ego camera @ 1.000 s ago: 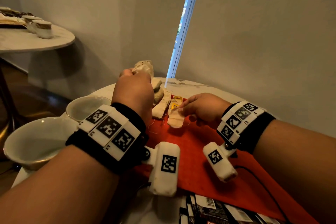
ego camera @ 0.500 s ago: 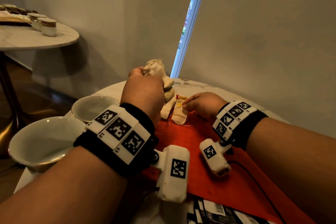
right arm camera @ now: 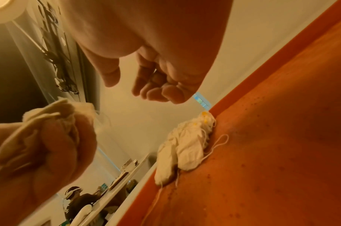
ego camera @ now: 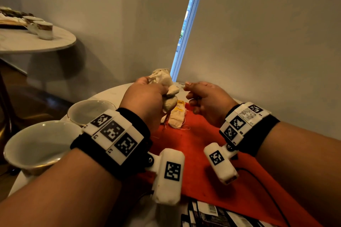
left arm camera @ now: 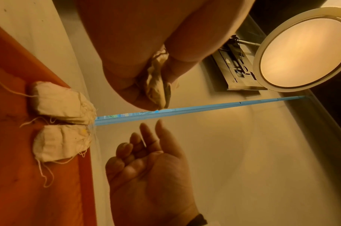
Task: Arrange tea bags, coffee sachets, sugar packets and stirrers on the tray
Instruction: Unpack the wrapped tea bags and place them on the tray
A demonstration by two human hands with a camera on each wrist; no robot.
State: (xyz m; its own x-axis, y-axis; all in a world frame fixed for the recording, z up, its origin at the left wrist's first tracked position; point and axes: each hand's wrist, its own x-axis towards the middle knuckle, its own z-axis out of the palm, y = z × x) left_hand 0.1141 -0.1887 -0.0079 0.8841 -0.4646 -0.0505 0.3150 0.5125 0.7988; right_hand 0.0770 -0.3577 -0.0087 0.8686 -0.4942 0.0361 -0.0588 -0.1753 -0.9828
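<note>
My left hand (ego camera: 145,96) grips a bunch of beige tea bags (ego camera: 166,83) above the far end of the red tray (ego camera: 195,145). In the left wrist view the bunch (left arm camera: 156,87) sticks out between the curled fingers. Two tea bags (ego camera: 177,118) with loose strings and a yellow tag lie side by side at the tray's far edge (left arm camera: 57,99). My right hand (ego camera: 204,96) hovers just right of the bunch, fingers loosely curled and thumb apart (right arm camera: 162,85), with nothing seen in it.
Two white cups (ego camera: 90,110) (ego camera: 35,145) stand left of the tray on the round white table. Dark sachets (ego camera: 212,214) lie at the near edge. A black cable (ego camera: 267,190) crosses the tray. A second table (ego camera: 27,42) with cups stands far left; the wall is close behind.
My right hand has let go of the tea bag it laid on the tray and risen toward the bunch. My left hand, still gripping the bunch, has lifted slightly.
</note>
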